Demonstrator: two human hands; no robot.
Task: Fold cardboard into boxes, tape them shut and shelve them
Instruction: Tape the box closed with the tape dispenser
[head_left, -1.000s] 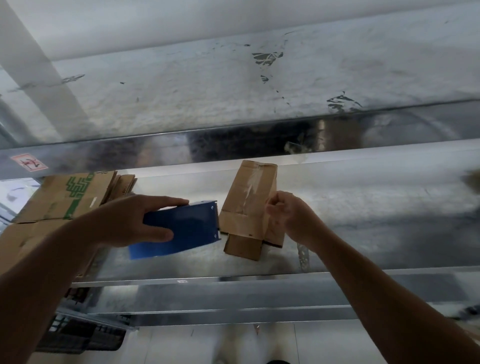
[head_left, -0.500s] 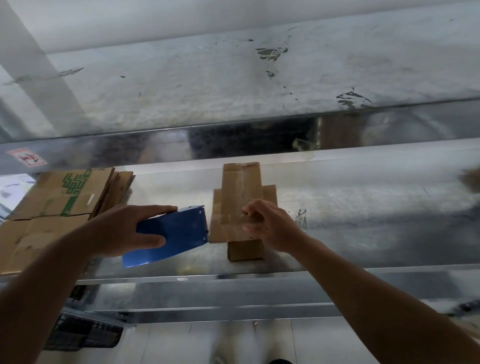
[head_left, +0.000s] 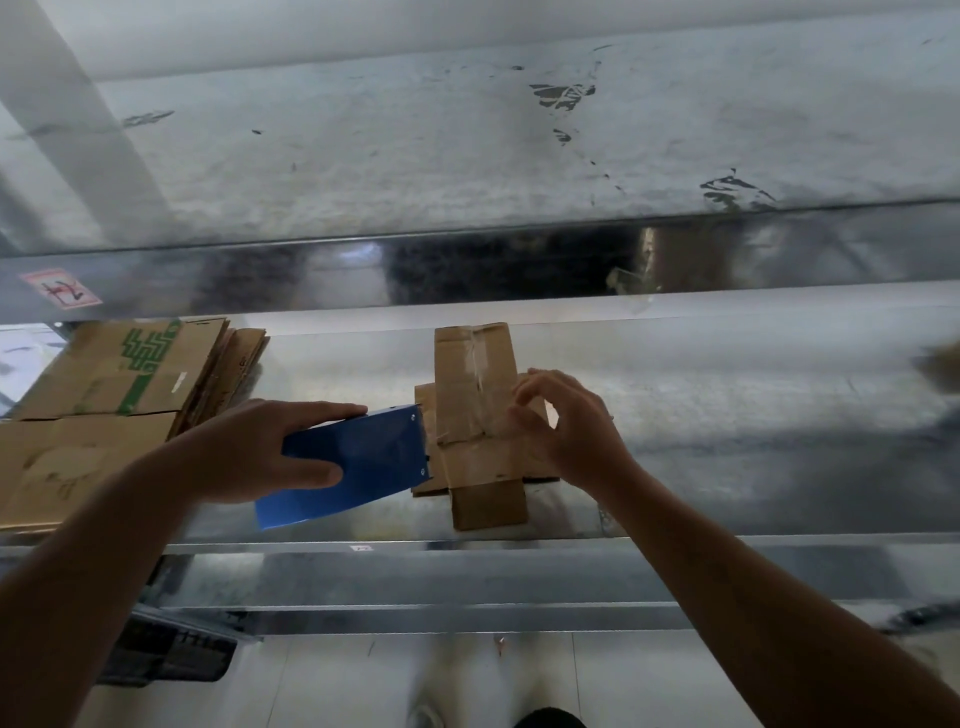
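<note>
Box (head_left: 475, 400) near shelf edge (head_left: 727, 543): left hand (head_left: 249, 452) grips dispenser (head_left: 363, 462) beside it, right hand (head_left: 574, 434) curled alongside (grip unclear).

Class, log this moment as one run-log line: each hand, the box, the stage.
left hand: holds tape gun | right hand: at box, grip unclear | box: taped, on shelf | stage: shelving

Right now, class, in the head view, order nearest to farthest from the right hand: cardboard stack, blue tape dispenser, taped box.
1. taped box, beside the right hand.
2. blue tape dispenser, left of box.
3. cardboard stack, far left.
</note>
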